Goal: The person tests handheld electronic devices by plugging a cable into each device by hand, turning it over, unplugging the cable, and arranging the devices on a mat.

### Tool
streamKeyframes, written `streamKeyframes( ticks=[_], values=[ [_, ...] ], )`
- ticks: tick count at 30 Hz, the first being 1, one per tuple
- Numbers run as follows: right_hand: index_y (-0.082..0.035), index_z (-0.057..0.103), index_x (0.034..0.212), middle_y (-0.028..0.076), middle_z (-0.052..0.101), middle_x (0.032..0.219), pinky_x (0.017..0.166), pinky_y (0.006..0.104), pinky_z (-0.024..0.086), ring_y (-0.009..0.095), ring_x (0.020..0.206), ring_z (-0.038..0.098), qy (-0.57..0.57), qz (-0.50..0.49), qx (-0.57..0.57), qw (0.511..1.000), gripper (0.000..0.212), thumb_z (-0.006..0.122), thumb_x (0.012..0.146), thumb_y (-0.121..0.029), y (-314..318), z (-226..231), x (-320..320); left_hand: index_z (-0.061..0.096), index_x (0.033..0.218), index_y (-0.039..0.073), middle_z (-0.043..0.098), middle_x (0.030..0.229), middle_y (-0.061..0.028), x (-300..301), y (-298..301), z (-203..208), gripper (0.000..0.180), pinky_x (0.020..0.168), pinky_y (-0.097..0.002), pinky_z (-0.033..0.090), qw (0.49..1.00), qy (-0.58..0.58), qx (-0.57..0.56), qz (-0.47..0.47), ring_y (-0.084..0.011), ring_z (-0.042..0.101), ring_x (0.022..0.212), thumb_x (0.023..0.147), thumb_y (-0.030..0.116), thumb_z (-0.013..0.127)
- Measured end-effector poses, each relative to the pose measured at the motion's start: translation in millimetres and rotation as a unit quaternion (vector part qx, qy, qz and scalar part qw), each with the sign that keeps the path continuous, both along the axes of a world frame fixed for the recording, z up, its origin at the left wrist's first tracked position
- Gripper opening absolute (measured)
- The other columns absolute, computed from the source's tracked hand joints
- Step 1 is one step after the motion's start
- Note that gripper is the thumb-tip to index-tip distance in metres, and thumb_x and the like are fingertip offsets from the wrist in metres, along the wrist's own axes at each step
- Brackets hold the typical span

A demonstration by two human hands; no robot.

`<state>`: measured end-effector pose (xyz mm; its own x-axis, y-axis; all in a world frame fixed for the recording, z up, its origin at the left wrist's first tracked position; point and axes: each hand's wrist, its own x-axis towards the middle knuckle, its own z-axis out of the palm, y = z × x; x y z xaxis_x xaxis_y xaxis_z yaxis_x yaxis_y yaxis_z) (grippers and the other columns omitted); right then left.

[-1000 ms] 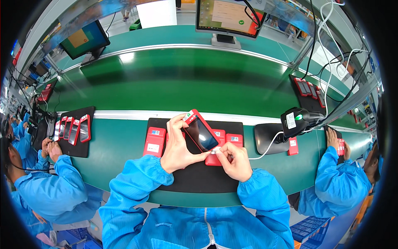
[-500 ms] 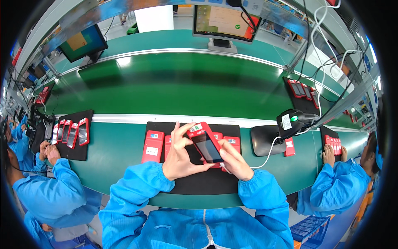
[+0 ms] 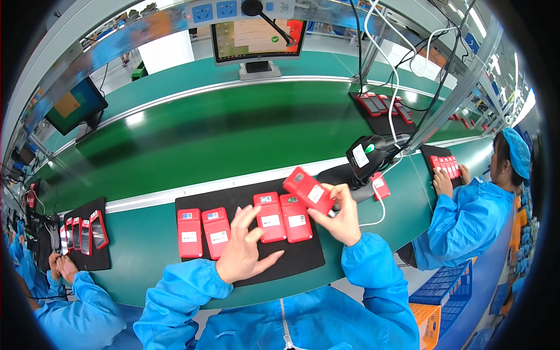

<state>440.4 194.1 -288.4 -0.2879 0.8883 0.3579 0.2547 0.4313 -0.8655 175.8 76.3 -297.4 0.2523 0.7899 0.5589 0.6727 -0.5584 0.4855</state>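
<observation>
My right hand [image 3: 343,220] grips a red handheld terminal [image 3: 308,191] by its lower end, between thumb and fingers. Its back, with a white label, faces up, and it is tilted above the mat's right side. My left hand [image 3: 248,251] is open, fingers spread, holding nothing over the black mat [image 3: 303,256]. Beneath and around it lie several more red terminals, backs up: a far-left terminal [image 3: 189,233], one partly behind my left fingers [image 3: 216,230], and two side by side, a middle terminal [image 3: 270,219] and a right terminal [image 3: 296,219].
Right of the mat stands a black barcode scanner [image 3: 367,157] with a green light; a red device [image 3: 381,186] lies beside it. A white cable [image 3: 382,213] loops over the bench. Co-workers sit left and right with their own mats. A monitor [image 3: 256,41] stands beyond the green belt [image 3: 221,128].
My left hand has let go of the terminal and moved away from it. The terminal, earlier screen up, now shows its back in my right hand. The whole view has swung to the right.
</observation>
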Motion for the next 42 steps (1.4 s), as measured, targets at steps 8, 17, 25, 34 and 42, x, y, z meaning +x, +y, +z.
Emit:
streamKeyframes(
  ticks=[8,17,25,34,42],
  values=[
    [-0.004,0.042,0.104,0.022,0.071,0.127,0.091,0.0358,0.057,0.025,0.108,0.072,-0.051,-0.135,0.102,0.984,0.056,0.091,0.078,-0.007,15.2,-24.7,25.9,0.040,0.137,0.009,0.034,0.151,-0.0270,6.3,-0.3,-10.5,0.071,0.122,-0.0612,0.035,0.995,0.013,-0.002,-0.094,-0.0514,0.038,0.143,0.087,0.028,0.087],
    [-0.004,0.041,0.103,0.023,0.069,0.132,0.091,0.0362,0.059,0.026,0.108,0.072,-0.067,-0.132,0.138,0.979,0.055,0.090,0.079,-0.004,16.7,-25.4,21.2,0.046,0.136,0.007,0.036,0.152,-0.0252,3.1,1.0,-13.3,0.065,0.116,-0.0554,0.042,0.996,-0.030,-0.011,-0.089,-0.0498,0.039,0.141,0.087,0.022,0.086],
    [-0.005,0.041,0.102,0.027,0.070,0.129,0.093,0.0383,0.057,0.032,0.109,0.073,-0.065,-0.101,0.134,0.984,0.057,0.092,0.077,-0.008,13.7,-26.2,25.7,0.035,0.140,0.009,0.039,0.150,-0.0297,7.3,2.5,-7.2,0.082,0.110,-0.0570,0.045,0.995,-0.033,0.000,-0.090,-0.0521,0.045,0.135,0.080,0.015,0.092],
    [-0.007,0.046,0.097,0.027,0.073,0.122,0.086,0.0369,0.057,0.028,0.100,0.073,-0.059,0.095,0.162,0.980,0.057,0.096,0.072,-0.018,0.6,-7.4,-1.6,0.036,0.136,0.010,0.044,0.149,-0.0275,-0.4,-0.6,-3.9,0.078,0.108,-0.0545,0.047,0.995,-0.059,0.067,-0.048,-0.0486,0.048,0.134,0.081,0.013,0.090],
    [-0.008,0.051,0.095,0.025,0.073,0.122,0.078,0.0438,0.061,0.038,0.093,0.073,-0.043,0.230,0.248,0.940,0.057,0.099,0.069,-0.024,4.6,9.9,-47.3,0.039,0.139,0.007,0.041,0.150,-0.0284,-30.4,9.6,7.2,0.092,0.114,-0.0540,0.042,0.985,-0.159,0.042,0.042,-0.0460,0.043,0.142,0.071,0.023,0.099]
  ],
)
